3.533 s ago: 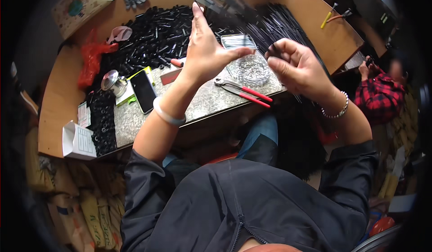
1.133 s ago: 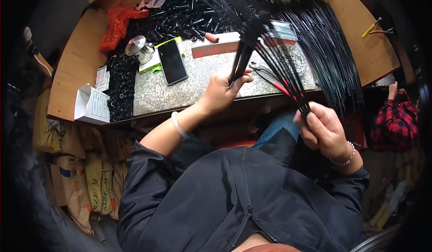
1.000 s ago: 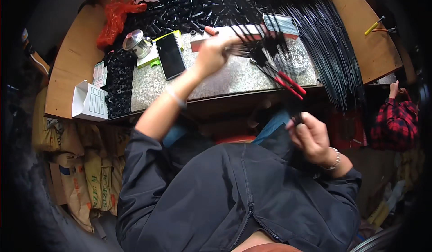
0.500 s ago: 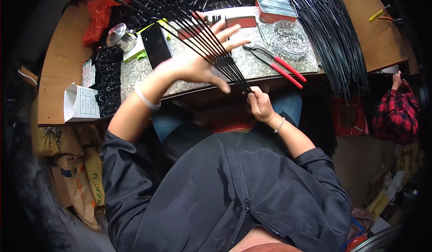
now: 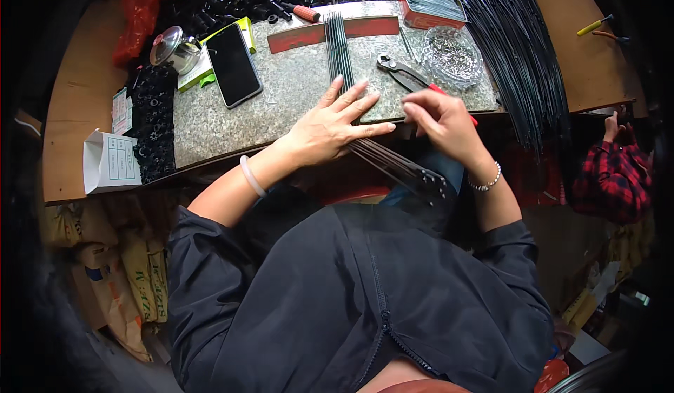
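A bundle of thin dark rods [image 5: 338, 50] lies across the raised red-faced bar [image 5: 298, 36] on the stone slab. Its near ends jut past the slab's edge over my lap, spread slightly. My left hand [image 5: 328, 128] is laid flat on the bundle, fingers spread and pressing it down. To its right, my right hand [image 5: 449, 125] hovers over the red handles of the cutting pliers [image 5: 404, 74], partly hiding them. Its fingers are loosely bent and apart from the thumb; whether they touch the handles is hard to see.
A phone [image 5: 233, 67], a lidded glass jar [image 5: 175, 50] and an orange-handled tool [image 5: 306, 13] lie around the slab. Right of the pliers are a clear dish [image 5: 451, 57] of small metal bits, a red tin [image 5: 432, 5] of thin rods and a long rod pile [image 5: 512, 49].
The rods came down from the air onto the slab and bar. My left hand went flat on top of them. My right hand released their near ends and moved up right to the pliers.
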Demonstrator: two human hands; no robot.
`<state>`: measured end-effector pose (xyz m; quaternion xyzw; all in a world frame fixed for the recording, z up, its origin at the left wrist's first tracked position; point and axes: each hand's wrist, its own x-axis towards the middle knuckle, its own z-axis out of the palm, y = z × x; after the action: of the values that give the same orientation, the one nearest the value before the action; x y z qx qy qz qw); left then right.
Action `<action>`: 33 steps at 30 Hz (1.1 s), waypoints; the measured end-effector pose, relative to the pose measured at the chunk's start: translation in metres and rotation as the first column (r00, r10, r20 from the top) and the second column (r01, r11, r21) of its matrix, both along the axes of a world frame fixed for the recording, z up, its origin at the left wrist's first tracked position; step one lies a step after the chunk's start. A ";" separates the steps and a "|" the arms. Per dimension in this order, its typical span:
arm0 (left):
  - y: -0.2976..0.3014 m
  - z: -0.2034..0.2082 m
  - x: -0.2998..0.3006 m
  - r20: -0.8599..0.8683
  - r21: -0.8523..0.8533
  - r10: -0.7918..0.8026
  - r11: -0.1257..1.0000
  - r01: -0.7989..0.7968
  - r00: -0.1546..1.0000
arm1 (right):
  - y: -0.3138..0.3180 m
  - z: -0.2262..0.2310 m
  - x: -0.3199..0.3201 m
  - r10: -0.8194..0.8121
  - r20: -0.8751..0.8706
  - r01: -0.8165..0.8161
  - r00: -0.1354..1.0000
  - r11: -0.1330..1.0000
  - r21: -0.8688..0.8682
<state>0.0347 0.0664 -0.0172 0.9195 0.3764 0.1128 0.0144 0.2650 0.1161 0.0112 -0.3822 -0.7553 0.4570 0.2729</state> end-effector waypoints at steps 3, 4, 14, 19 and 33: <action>-0.002 0.004 0.002 0.036 -0.007 0.084 0.996 -0.084 0.996 | 0.031 0.018 -0.010 -0.059 0.046 0.046 0.997 0.969 0.241; 0.000 0.002 0.001 -0.078 0.043 0.068 0.997 -0.064 0.995 | 0.047 0.018 -0.010 -0.066 0.066 0.040 0.996 0.942 0.333; -0.001 -0.006 0.002 -0.040 0.094 0.070 0.993 -0.066 0.997 | 0.102 0.002 -0.097 0.039 0.265 0.006 0.963 0.986 -0.165; -0.001 -0.007 0.001 -0.054 0.091 0.076 0.993 -0.071 0.996 | 0.117 -0.006 -0.114 0.137 0.255 -0.041 0.957 0.937 -0.348; -0.001 -0.007 0.000 0.010 0.056 0.069 0.996 -0.069 0.998 | 0.112 -0.006 -0.120 0.059 0.184 0.018 0.981 0.920 -0.391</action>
<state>0.0343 0.0659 -0.0241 0.9055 0.4045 0.1277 -0.0138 0.1448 0.2278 0.0055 -0.4633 -0.6757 0.5624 0.1118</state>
